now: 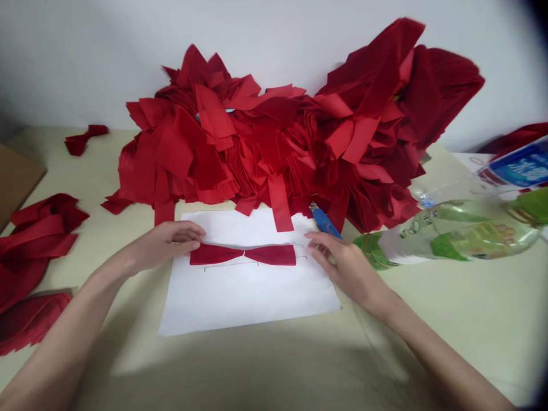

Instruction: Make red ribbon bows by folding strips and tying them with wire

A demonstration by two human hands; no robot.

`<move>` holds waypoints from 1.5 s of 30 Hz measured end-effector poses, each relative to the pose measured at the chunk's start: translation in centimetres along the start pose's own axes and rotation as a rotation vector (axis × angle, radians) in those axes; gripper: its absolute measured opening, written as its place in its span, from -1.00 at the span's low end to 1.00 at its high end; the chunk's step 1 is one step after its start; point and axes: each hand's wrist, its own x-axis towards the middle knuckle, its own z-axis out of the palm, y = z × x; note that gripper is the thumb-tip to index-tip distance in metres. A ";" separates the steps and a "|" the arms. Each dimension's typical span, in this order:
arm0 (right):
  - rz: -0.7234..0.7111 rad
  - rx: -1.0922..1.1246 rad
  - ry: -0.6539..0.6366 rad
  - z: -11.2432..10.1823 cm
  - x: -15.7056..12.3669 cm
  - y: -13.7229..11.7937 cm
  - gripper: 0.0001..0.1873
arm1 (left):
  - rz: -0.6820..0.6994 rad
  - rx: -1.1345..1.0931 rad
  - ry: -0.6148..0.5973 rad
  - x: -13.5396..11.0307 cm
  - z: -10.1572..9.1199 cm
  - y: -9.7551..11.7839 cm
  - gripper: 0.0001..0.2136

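head view, left to right, with every place taken from the white paper sheet [252, 297] on a pale table [440, 342]. far to the left of the sheet, a piece of brown cardboard [15, 182] at the frame's edge, then loose piles of red fabric bows [36, 242] and, farther back on the same side, a single red bow [81, 138] lying apart. at the sheet's left side, the left hand [165, 246], open and flat with fingers together, resting on the left end of a red pinched fabric bow [242, 254], no firm grip visible. that bow lying flat across the upper middle of the sheet, thin drawn lines [231, 266] just below it. behind the sheet, a huge heap of red bows [257, 142] against a white wall, its front strips reaching over the sheet's top edge. at the sheet's right side, the right hand [342, 268], open with fingers lightly curved, just beside the bow's right end, holding nothing. past those fingers, a blue tool [325, 222], too blurred to name, against the heap. farther right of the sheet, a clear plastic bottle [454, 234] on its side, and beyond it a blue and white packet [514, 165].
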 end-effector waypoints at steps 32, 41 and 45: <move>0.188 0.316 -0.038 1.2 1.3 1.3 -0.79 | -0.085 0.040 0.094 -0.8 3.8 2.2 -0.73; 0.180 0.299 -0.024 1.3 1.4 0.9 -0.75 | -0.061 0.103 0.102 -0.5 3.8 1.5 -0.76; 0.195 0.318 -0.038 1.1 1.3 0.9 -0.76 | -0.054 0.111 0.095 -0.6 3.8 1.7 -0.78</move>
